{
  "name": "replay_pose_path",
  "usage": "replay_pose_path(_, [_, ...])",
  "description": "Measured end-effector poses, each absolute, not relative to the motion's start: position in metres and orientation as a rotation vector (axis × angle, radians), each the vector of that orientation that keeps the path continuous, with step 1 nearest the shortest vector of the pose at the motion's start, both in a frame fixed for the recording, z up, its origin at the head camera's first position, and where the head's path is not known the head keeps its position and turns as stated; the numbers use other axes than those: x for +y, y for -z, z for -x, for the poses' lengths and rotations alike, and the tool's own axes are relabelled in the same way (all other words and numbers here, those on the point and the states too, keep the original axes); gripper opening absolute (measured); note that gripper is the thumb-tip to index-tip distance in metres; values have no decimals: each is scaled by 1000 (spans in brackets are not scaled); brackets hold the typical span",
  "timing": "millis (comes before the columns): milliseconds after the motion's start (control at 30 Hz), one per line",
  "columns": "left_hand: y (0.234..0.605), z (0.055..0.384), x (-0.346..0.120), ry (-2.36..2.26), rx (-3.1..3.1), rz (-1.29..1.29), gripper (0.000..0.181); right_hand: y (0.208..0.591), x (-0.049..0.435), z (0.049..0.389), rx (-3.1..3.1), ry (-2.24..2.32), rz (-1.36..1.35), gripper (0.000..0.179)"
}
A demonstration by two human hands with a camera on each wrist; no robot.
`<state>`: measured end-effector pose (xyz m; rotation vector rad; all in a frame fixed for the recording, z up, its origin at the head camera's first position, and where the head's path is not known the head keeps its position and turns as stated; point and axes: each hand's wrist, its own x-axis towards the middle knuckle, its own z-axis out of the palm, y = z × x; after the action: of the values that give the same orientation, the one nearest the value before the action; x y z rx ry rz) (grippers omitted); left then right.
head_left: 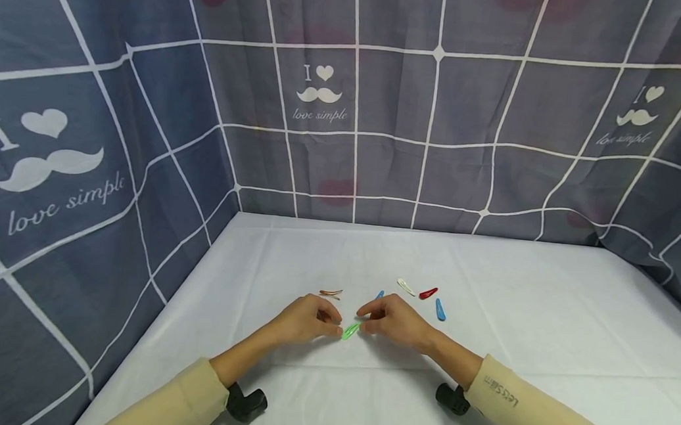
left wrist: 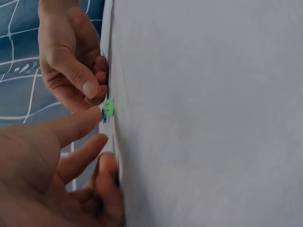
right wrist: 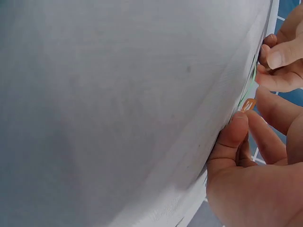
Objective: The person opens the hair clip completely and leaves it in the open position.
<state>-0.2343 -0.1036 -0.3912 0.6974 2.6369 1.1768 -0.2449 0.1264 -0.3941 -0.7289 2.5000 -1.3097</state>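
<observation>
A green snap hair clip (head_left: pixel 350 331) lies on the white table between the two hands. My left hand (head_left: pixel 303 318) is at its left end, thumb tip right beside it and the other fingers loosely bent. From the other side my right hand (head_left: pixel 398 318) reaches in, its thumb at the clip's upper right end and its forefinger held apart above. In the left wrist view the green clip (left wrist: pixel 109 107) shows just past the left fingertips. The right wrist view shows it as a thin green edge (right wrist: pixel 248 90), close to both hands' fingertips.
Orange-brown clips (head_left: pixel 330 293) lie behind the left hand. A blue clip (head_left: pixel 379 295) is partly hidden by the right hand. Farther right are a cream clip (head_left: pixel 406 286), a red clip (head_left: pixel 428 293) and another blue clip (head_left: pixel 440 310). A checked curtain (head_left: pixel 391 170) hangs behind the table.
</observation>
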Motion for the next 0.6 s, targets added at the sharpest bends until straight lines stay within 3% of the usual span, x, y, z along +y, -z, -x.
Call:
replay_pose_path(400, [391, 231, -97, -979, 2760, -713, 13, 392, 125, 243, 2535, 1254, 755, 23])
replay_pose_path(600, [392, 232, -97, -962, 2764, -737, 11, 393, 123, 242, 2570, 1198, 745, 14])
